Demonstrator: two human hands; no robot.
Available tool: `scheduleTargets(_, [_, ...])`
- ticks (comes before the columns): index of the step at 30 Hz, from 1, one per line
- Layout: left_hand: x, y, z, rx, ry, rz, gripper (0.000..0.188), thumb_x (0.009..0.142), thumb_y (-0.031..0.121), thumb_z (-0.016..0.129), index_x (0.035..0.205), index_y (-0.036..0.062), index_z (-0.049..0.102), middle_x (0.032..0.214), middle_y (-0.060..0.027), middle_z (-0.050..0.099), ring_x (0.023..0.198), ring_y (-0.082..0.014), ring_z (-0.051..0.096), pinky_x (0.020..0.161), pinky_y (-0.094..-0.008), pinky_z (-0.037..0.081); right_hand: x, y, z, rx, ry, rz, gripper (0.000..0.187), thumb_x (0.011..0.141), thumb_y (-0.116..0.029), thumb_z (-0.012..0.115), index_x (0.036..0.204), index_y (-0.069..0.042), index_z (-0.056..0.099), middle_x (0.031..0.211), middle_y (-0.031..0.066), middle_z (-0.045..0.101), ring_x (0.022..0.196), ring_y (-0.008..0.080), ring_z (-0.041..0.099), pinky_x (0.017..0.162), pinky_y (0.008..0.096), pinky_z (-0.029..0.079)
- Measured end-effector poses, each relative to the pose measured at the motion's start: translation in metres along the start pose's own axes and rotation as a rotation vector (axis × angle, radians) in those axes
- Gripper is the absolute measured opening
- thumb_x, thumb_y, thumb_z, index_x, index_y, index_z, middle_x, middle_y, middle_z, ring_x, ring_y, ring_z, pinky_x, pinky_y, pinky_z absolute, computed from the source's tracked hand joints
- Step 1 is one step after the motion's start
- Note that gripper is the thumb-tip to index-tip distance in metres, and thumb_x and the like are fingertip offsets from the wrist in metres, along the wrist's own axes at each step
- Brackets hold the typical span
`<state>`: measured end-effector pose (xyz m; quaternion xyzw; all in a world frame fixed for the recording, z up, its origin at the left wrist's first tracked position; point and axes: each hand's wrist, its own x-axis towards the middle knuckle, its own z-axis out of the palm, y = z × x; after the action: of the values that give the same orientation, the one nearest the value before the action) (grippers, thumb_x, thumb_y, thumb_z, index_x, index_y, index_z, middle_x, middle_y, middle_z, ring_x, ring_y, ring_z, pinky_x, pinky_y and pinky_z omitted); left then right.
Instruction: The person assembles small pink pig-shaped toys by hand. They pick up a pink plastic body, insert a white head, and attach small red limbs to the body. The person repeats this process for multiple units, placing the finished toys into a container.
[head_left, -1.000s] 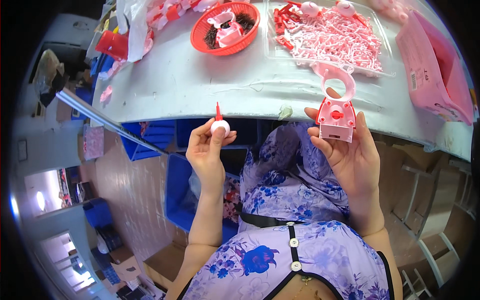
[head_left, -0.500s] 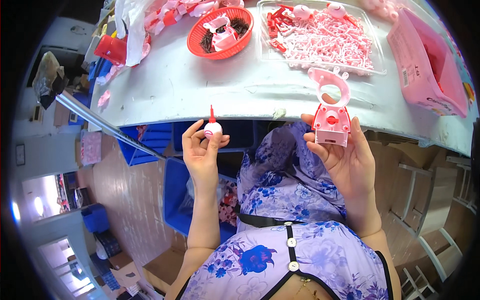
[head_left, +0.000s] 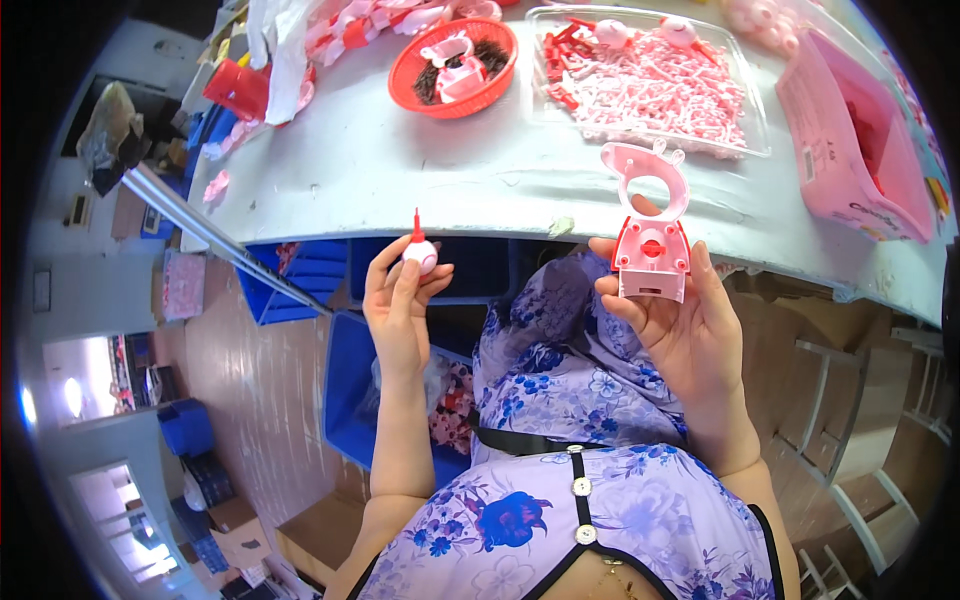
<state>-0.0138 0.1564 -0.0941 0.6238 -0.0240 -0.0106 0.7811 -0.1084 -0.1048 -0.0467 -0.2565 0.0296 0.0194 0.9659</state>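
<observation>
Between the thumb and fingers of my left hand (head_left: 398, 310) is a small white ball (head_left: 421, 257) with a pink mark; a thin red spike (head_left: 417, 225) points up from it. My right hand (head_left: 690, 335) grips a pink and red plastic toy shell (head_left: 653, 258) by its lower sides. The shell stands upright with its inside facing me: an animal-head-shaped ring on top, a red body below with pegs and a red piece at its middle, and a pale pink base. Both hands are held apart, just in front of the table edge.
On the table (head_left: 330, 180) are a red basket (head_left: 400, 88) with dark small parts and a pink piece, a clear tray (head_left: 755, 130) of small pink parts, and a pink bin (head_left: 815, 150). A metal bar (head_left: 215, 238) slants at left. Blue bins (head_left: 345, 385) stand below.
The toy shell in my right hand has shifted slightly left and down. My left hand has moved a little left with the ball, its spike now leaning slightly left. Both grips persist.
</observation>
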Motion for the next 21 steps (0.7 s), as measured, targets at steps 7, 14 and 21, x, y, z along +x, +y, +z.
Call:
scheduleTargets(7, [-0.001,-0.004,0.009,0.354,0.019,0.201,0.032,0.091,0.004,0.061,0.121,-0.0033,0.052,0.101,-0.0141,0.061,0.082,-0.0187,0.067,0.073,-0.0273,0.058,-0.005,-0.001,-0.005,0.012,0.078,-0.046,0.057,0.103,-0.038,0.025,0.146,-0.001,0.021,0.128,0.0316,0.048,0.105,0.0313,0.063,0.091,0.035,0.054])
scheduleTargets(14, [-0.002,-0.009,0.007,0.194,0.067,0.154,0.031,0.092,0.01,0.061,0.118,-0.0043,0.054,0.097,-0.0149,0.064,0.077,-0.0194,0.069,0.069,-0.027,0.059,0.002,0.0,-0.005,0.004,0.049,0.024,0.053,0.104,-0.037,0.026,0.144,-0.003,0.027,0.129,0.0286,0.049,0.108,0.0315,0.061,0.094,0.0371,0.051])
scheduleTargets(21, [0.005,-0.003,0.005,-0.007,0.028,0.01,0.031,0.092,0.01,0.061,0.119,-0.0047,0.054,0.096,-0.0138,0.064,0.078,-0.0203,0.069,0.071,-0.0302,0.059,0.008,0.007,0.002,-0.001,-0.01,0.057,0.053,0.103,-0.037,0.028,0.144,-0.003,0.027,0.13,0.0271,0.049,0.107,0.0299,0.062,0.093,0.0366,0.051])
